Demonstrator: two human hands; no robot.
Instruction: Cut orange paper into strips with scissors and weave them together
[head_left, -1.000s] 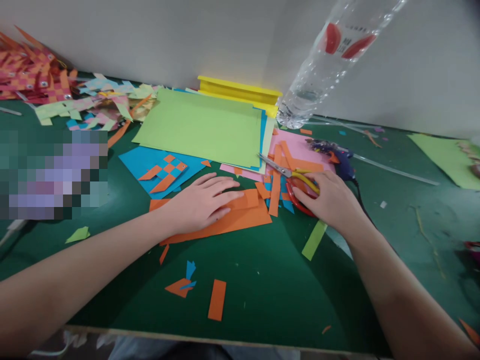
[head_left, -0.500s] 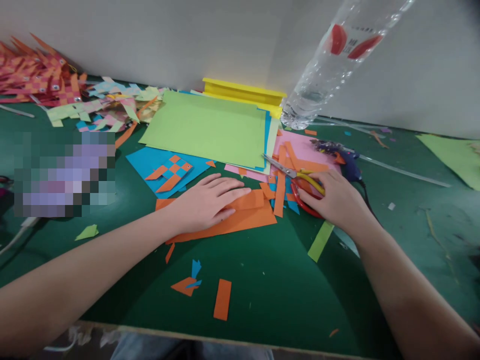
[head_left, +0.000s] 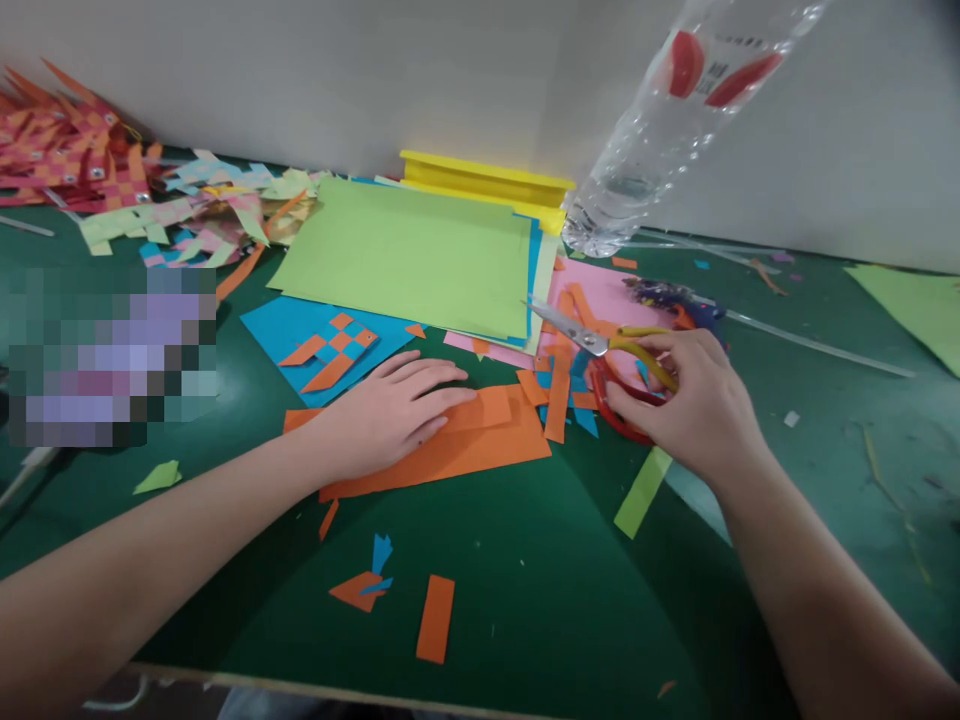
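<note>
My left hand [head_left: 401, 410] lies flat, fingers stretched out, on a smaller orange strip [head_left: 491, 409] and the larger orange paper sheet [head_left: 450, 462] beneath it. My right hand [head_left: 694, 400] grips the scissors [head_left: 581, 335] by their yellow and red handles, blades pointing up and left with the tips near the paper stack. Just behind my left hand, a woven orange and blue paper fish [head_left: 337, 350] rests on a blue sheet [head_left: 270, 325]. Orange and blue strips [head_left: 557, 400] lie between the scissors and the orange sheet.
A light green sheet [head_left: 405, 255] tops a paper stack before a yellow tray [head_left: 487, 180]. Behind the scissors stands a clear bottle [head_left: 637, 150]. A dark blue glue gun [head_left: 660, 292] lies right, woven paper pieces [head_left: 90, 150] back left. Orange scraps [head_left: 436, 620] lie near the front edge.
My right hand has lifted the scissors slightly and moved right. My left hand has slid a little left with the orange sheet. The whole view has shifted slightly.
</note>
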